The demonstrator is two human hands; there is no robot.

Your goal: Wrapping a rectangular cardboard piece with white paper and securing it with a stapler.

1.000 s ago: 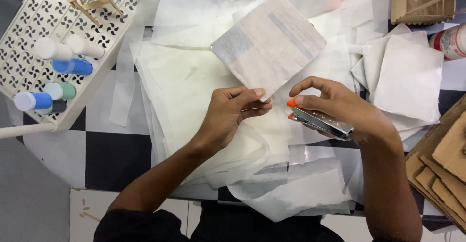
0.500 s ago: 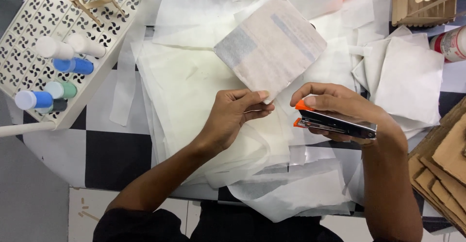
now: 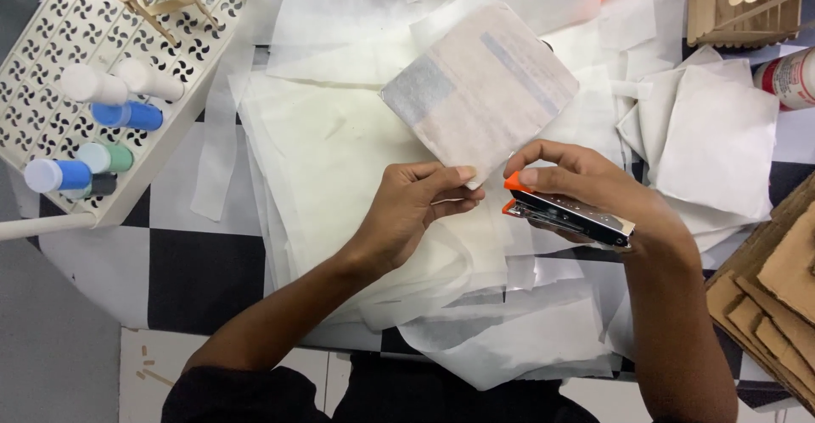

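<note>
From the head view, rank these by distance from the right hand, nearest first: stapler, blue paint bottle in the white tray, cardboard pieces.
1. Stapler: gripped in the right hand.
2. Cardboard pieces: stacked at the right edge.
3. Blue paint bottle: in the white tray, far left.

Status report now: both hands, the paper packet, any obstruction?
Left hand pinches paper packet corner. Right hand holds stapler beside that corner. Nothing between them.
</note>
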